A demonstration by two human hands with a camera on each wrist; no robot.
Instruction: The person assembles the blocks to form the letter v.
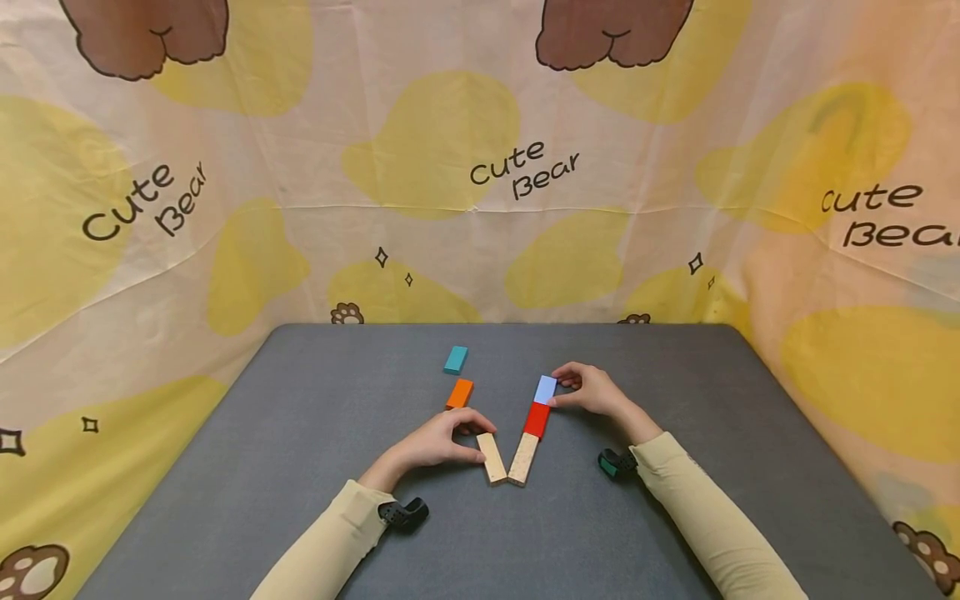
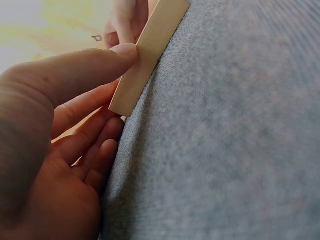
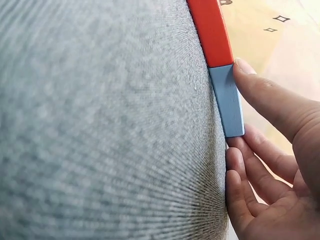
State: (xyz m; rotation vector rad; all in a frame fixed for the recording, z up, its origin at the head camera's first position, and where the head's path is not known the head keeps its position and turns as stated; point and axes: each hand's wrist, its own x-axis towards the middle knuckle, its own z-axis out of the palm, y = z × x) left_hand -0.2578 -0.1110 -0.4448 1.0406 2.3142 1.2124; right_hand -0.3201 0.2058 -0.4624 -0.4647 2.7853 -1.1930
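three "cute bear" prints (image 1: 525,170) mark the cloth (image 1: 300,158); left grip (image 1: 437,439) pinches a wooden block (image 1: 492,459), right grip (image 1: 597,392) a blue block (image 1: 545,389).

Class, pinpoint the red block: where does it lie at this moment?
In the head view, the red block lies just right of centre on the grey table, between the light blue block beyond it and a plain wooden block nearer the viewer.

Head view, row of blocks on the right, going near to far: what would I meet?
Plain wooden block → red block → light blue block.
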